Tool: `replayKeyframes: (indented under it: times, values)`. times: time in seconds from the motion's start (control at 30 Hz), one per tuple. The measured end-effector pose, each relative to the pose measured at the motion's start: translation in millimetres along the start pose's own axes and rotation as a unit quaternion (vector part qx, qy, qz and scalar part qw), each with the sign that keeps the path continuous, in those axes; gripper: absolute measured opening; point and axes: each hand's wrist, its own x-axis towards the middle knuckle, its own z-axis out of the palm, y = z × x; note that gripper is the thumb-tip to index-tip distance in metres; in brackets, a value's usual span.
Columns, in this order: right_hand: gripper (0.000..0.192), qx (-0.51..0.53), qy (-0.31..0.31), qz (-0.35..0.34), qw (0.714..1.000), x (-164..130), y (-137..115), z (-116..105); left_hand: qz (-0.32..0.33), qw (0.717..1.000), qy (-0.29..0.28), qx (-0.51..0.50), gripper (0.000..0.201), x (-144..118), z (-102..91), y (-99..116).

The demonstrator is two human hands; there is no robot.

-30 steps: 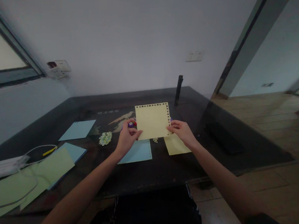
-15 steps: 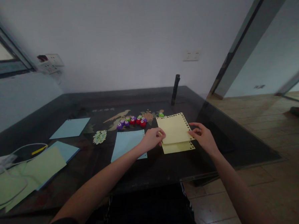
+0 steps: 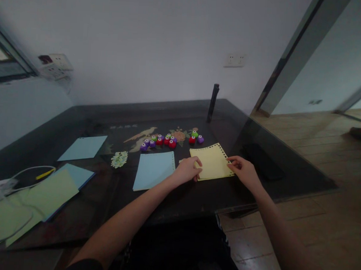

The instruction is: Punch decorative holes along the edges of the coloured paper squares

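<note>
Yellow loose-leaf sheets (image 3: 213,163) with punched holes along the top and right edges lie nearly flush on one another at the front of the table. My left hand (image 3: 188,169) pinches their left edge. With thumb and fingers my right hand (image 3: 242,170) grips the right edge. To the left of the sheets lies a stack of light-blue punched paper (image 3: 153,170), partly behind my left wrist. Just beyond the yellow paper sit a green, a red and a purple eyeball-shaped piece (image 3: 200,139).
Several more eyeball pieces (image 3: 159,141) form a cluster at mid-table. A flowery cutout (image 3: 119,159), a blue sheet (image 3: 86,147), and green sheets (image 3: 55,191) with a white cable lie to the left. A black upright stick (image 3: 212,103) stands behind; a dark flat object (image 3: 262,160) is at right.
The upper yellow sheet has come down and toward me, now nearly covering the lower one. Both hands moved with it, and the red and purple pieces behind it are uncovered.
</note>
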Motion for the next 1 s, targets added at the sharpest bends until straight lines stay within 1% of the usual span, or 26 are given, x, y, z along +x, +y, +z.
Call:
replayKeyframes:
  times: [0.1, 0.4, 0.57, 0.73, 0.83, 0.9, 1.0]
  values:
    - [0.025, -0.007, 0.008, -0.003, 1.000, -1.7, -2.0, -0.4, -0.001, 1.000, -0.013, -0.002, 0.016, -2.0, 1.0, 0.5]
    - [0.023, -0.015, 0.017, 0.005, 1.000, -6.1, -6.6, 2.4, -0.002, 1.000, -0.018, 0.017, 0.015, -1.4, 2.3, 1.9]
    - [0.020, -0.036, 0.013, 0.005, 0.999, -6.2, -7.7, 4.3, 0.002, 0.999, -0.022, 0.026, 0.014, -0.8, 2.9, 0.1]
    - [0.020, -0.033, 0.006, 0.001, 0.999, -5.6, -3.7, 6.0, 0.003, 0.999, -0.021, 0.040, 0.015, -1.2, 1.8, 0.3]
    - [0.020, -0.040, 0.007, -0.006, 0.999, -6.2, -2.4, 6.7, 0.009, 0.997, -0.018, 0.072, 0.015, -1.6, 1.0, 1.8]
    - [0.020, -0.056, 0.008, -0.019, 0.998, -6.9, -2.6, 7.0, 0.009, 0.993, -0.014, 0.115, 0.013, -2.3, 0.8, 3.9]
    - [0.019, -0.099, 0.011, -0.051, 0.994, -7.6, -3.1, 7.6, 0.017, 0.978, 0.020, 0.205, 0.011, -3.8, 1.3, 6.9]
